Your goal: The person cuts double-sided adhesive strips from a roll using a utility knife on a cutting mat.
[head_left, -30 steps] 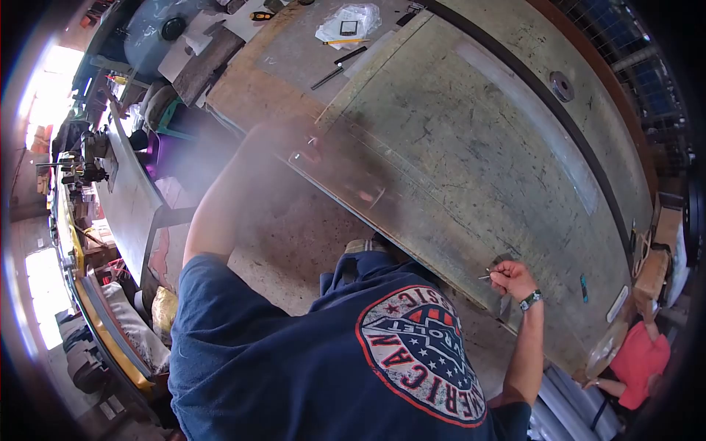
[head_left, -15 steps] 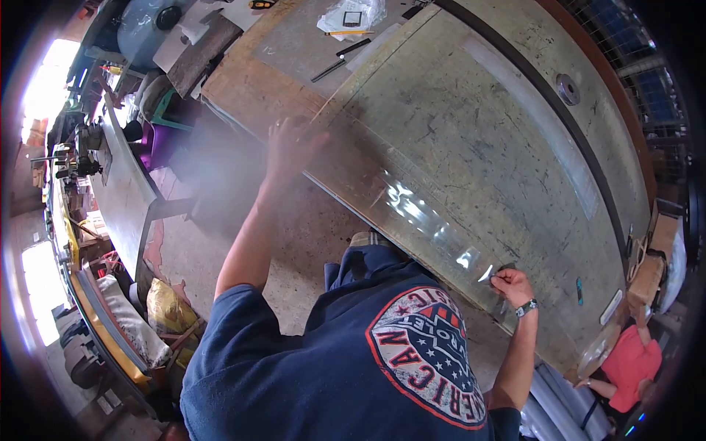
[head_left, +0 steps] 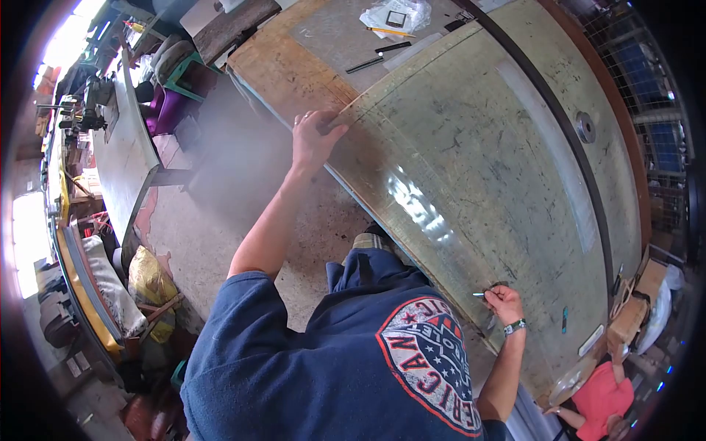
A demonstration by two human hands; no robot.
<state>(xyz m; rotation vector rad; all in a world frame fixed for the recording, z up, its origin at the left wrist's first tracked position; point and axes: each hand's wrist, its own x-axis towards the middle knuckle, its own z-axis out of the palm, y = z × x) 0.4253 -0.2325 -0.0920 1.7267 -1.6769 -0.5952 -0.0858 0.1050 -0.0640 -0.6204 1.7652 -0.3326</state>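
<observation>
A clear, shiny plastic strip (head_left: 418, 206) lies along the near edge of the worn greenish worktop (head_left: 471, 147), with bright reflections on it. My left hand (head_left: 316, 140) is at the worktop's left corner, thumb and fingers curled together; what they grip, if anything, is too unclear to make out. At the strip's other end, my right hand (head_left: 505, 303) pinches the clear film, whose edge shows as a small bright glint at the fingertips. The strip's end near my left hand is hard to see.
Beyond my left hand are black tools (head_left: 368, 65), a yellow pencil (head_left: 390, 31) and a plastic bag (head_left: 412, 15). A metal disc (head_left: 585, 127) rests past the dark curved strip (head_left: 559, 95). A teal knife (head_left: 565, 320) lies right of my right hand. A person in red (head_left: 601, 397) is at lower right.
The whole view has shifted and turned slightly. My left hand, blurred before, is now sharp at the worktop corner. The glint at my right fingertips has become smaller, and reflections on the strip have changed.
</observation>
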